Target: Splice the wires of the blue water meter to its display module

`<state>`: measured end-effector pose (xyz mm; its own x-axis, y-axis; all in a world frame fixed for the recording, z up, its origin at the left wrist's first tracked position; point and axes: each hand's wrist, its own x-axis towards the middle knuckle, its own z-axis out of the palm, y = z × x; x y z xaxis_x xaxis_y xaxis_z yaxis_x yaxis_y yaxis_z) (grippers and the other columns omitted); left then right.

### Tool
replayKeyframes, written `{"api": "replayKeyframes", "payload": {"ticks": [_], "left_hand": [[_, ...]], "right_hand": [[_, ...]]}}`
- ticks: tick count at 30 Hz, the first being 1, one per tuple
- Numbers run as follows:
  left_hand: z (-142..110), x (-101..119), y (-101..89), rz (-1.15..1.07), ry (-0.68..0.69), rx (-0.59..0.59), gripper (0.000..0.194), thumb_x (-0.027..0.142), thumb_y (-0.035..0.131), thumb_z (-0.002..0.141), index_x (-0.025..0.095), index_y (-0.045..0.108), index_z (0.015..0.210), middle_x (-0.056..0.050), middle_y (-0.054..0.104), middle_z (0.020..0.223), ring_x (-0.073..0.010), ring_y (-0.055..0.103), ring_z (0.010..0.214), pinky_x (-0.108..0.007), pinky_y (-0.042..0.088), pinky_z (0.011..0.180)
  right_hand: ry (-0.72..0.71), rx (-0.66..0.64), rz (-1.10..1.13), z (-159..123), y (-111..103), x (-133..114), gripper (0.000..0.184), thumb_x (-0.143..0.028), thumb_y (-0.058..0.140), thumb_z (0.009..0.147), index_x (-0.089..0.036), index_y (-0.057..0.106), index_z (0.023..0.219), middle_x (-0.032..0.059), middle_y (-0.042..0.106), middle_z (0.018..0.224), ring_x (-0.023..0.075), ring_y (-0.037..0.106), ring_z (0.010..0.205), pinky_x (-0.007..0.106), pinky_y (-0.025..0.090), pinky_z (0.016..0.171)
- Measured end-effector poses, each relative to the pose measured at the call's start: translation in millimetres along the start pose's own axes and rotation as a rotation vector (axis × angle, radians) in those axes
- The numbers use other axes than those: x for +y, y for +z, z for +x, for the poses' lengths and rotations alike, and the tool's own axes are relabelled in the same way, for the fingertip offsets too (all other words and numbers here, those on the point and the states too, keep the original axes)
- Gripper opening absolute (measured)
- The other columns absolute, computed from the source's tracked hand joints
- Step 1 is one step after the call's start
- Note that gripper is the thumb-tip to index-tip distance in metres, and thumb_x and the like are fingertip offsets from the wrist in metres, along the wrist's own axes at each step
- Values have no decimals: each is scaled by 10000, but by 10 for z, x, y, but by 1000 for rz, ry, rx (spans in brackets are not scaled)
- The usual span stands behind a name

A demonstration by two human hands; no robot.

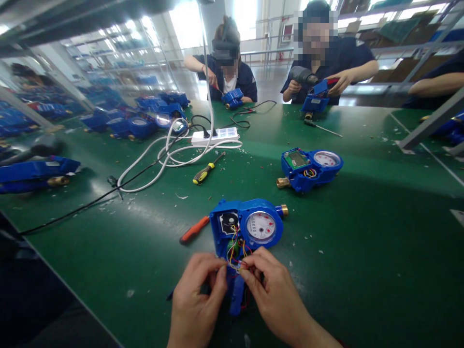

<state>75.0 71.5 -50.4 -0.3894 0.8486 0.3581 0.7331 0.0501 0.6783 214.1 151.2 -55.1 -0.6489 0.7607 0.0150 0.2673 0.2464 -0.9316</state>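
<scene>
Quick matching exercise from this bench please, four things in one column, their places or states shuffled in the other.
1. Orange-handled screwdriver
2. Yellow-and-black-handled screwdriver
3. White rectangular power strip
4. Bare right hand

A. Has black plugs in it
B. Pinching thin coloured wires
C. Beside the nearest blue round-dialled meter
D. Between items 1 and 3

Pairs: 1-C, 2-D, 3-A, 4-B

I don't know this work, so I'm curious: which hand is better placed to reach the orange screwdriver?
Left, probably: the left hand is nearer the orange screwdriver, though it's pinching wires.
</scene>
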Motion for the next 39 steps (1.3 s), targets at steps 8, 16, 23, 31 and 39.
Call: {"api": "replayKeyframes", "payload": {"ticks": [8, 16, 23, 31, 39], "left_hand": [[-76, -173, -188, 320, -169, 253, 193, 377, 529, 824, 193, 543, 771, 39, 495, 633, -85, 455, 504, -199, 388, 484], [-186, 39, 110, 135, 130, -2, 117, 167, 519, 834, 183, 569, 940, -32, 574, 870, -118, 576, 783, -208, 482, 712], [-156, -29, 147, 184, 145, -41, 231, 155, 515, 838, 189, 553, 1063, -46, 545, 937, -120, 576, 835, -204, 493, 730], [-27, -55, 64, 124, 77, -194, 90, 192, 474, 863, 201, 558, 893, -23, 519, 858, -114, 564, 767, -207, 488, 669], [-96, -10, 99, 90, 115, -114, 84, 177, 490, 850, 200, 570, 857, -15, 529, 813, -98, 561, 711, -174, 478, 625]], "right_hand": [[7, -5, 3, 33, -16, -18, 124, -135, 520, 874, -189, 611, 808, -17, 524, 769, 116, 495, 636, 229, 374, 576], [-18, -1, 18, 10, -13, 36, 107, -156, 528, 865, -195, 627, 851, -11, 535, 775, 114, 491, 609, 226, 374, 536], [-17, 17, 27, 2, 3, 63, 105, -155, 540, 856, -203, 633, 841, -16, 537, 759, 114, 490, 604, 222, 382, 535], [-38, 49, 12, 19, 0, 36, 108, -141, 541, 847, -201, 631, 845, -8, 552, 784, 117, 509, 632, 223, 408, 573], [-91, 381, -135, -166, 62, 116, 127, -183, 562, 816, -196, 520, 936, 27, 551, 819, 130, 533, 582, 225, 426, 465]]}}
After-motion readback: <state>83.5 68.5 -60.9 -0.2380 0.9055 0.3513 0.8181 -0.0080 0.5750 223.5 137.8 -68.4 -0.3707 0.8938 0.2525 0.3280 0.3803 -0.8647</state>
